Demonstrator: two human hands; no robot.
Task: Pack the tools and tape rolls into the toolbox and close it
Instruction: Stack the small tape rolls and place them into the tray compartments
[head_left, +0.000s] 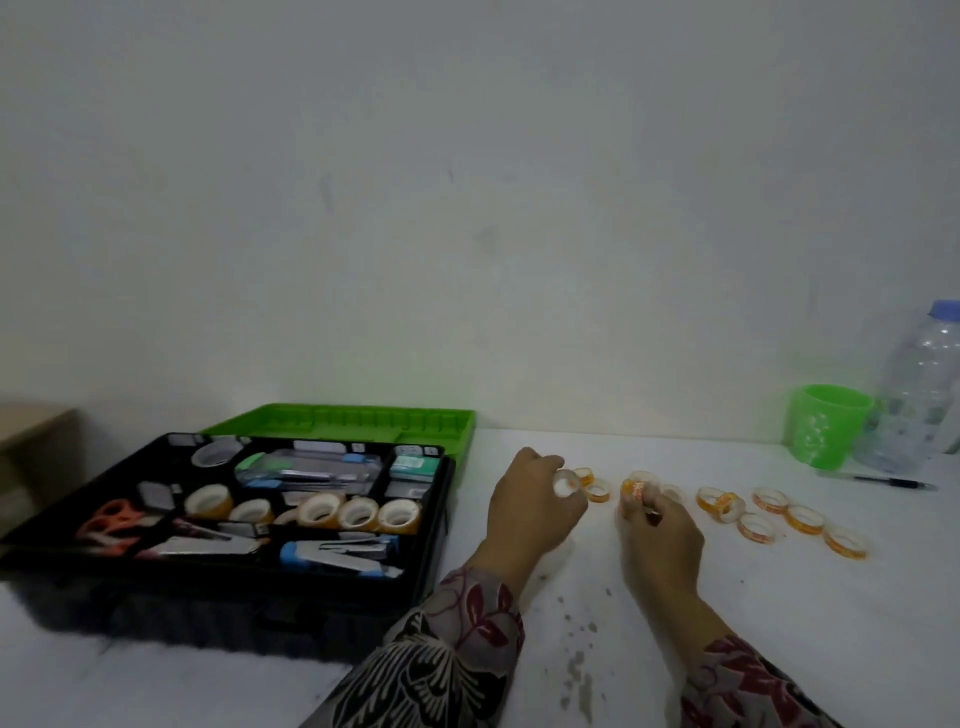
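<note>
Fingers (551, 464) of the left hand (530, 501) are curled round a small tape roll (566, 484), and it is held up with its hole facing the camera. A second small roll (638, 487), orange and clear, is pinched by the curled fingers of the right hand (658, 526). Both hands are held low over the white table (779, 613), just to the right of the toolbox.

The black toolbox (440, 525) is set on the left part of the table and is lying open. Its green lid (343, 420) is laid flat behind it, next to the wall. On the far right a big clear bottle (919, 395) with a blue cap is stood by the wall, and a green cup (829, 423) is stood just beside it.

Inside the toolbox, a clear case (311, 470) is seen at the back. A row of bigger tape rolls (358, 512) is packed in the middle. A blue and grey stapler (343, 553) is laid at the front, and orange scissors (111, 519) are laid at the left.

More small tape rolls (802, 519) are left loose on the table, spread in a line to the right of the hands. Two more are lying between the hands. A dark pen (891, 482) is laid near the cup.
</note>
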